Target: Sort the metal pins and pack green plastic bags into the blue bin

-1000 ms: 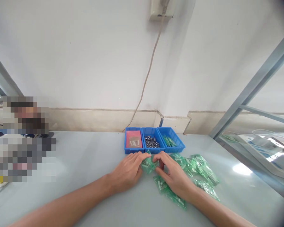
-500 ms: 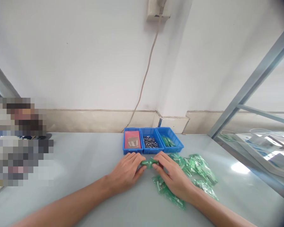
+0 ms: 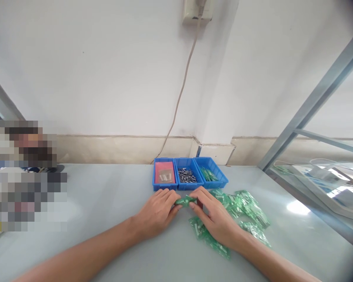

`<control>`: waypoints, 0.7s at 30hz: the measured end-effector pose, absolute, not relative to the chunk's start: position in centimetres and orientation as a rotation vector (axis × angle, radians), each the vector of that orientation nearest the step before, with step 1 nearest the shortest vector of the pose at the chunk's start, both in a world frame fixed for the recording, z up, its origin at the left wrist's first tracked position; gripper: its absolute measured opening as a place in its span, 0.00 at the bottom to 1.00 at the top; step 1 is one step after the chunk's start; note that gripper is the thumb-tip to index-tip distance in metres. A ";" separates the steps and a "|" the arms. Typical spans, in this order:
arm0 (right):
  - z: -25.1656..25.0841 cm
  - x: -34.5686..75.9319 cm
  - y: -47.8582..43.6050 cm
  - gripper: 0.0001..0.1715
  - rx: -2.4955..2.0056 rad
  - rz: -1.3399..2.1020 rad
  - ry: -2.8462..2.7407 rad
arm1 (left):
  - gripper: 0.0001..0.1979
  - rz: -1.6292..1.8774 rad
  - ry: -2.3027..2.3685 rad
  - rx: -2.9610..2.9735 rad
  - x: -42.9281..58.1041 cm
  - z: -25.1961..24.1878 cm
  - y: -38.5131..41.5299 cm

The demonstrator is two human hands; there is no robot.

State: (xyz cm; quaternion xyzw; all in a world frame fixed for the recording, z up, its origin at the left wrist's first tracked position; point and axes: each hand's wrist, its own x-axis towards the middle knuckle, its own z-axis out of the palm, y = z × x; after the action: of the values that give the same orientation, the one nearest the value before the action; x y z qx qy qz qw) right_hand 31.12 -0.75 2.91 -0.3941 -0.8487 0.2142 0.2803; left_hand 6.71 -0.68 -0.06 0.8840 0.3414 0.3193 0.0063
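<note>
Between my two hands, just in front of the blue bins, is a small green plastic bag (image 3: 185, 201). My left hand (image 3: 158, 207) is closed on its left end, thumb and fingers pinching. My right hand (image 3: 213, 215) pinches its right end in the same way. What lies inside the bag is too small to make out. Beside and partly under my right hand lie several more green plastic bags (image 3: 248, 207), with small pale and metallic pieces showing through. Another cluster of green bags (image 3: 211, 241) rests on the near side of my right wrist.
Three joined blue bins stand behind my hands: a left bin (image 3: 165, 187) with a red sheet and a clear packet, a middle bin with small metal parts (image 3: 187, 176), a right bin with green pieces (image 3: 207, 174). A blurred-out person (image 3: 29, 176) is at far left. A metal frame (image 3: 300, 113) rises at right.
Almost nothing differs. The green bag stays pinched between both hands, and my right fingers have shifted very slightly on it.
</note>
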 end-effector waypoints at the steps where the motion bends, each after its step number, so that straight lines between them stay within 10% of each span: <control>1: 2.9 31.1 -0.7 0.10 -1.059 0.568 -2.275 | 0.08 0.994 1.069 2.765 6.7 0.0 -0.7; 21: 2.7 31.3 -0.7 0.08 -1.048 0.565 -2.308 | 0.07 0.921 1.093 2.785 6.7 -0.2 -0.6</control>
State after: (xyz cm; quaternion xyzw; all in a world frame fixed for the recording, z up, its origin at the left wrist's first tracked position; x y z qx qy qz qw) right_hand 31.31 -0.67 2.69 -0.3885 -0.8560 0.2095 0.2690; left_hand 6.68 -0.56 -0.23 0.8897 0.3491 0.2942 0.0057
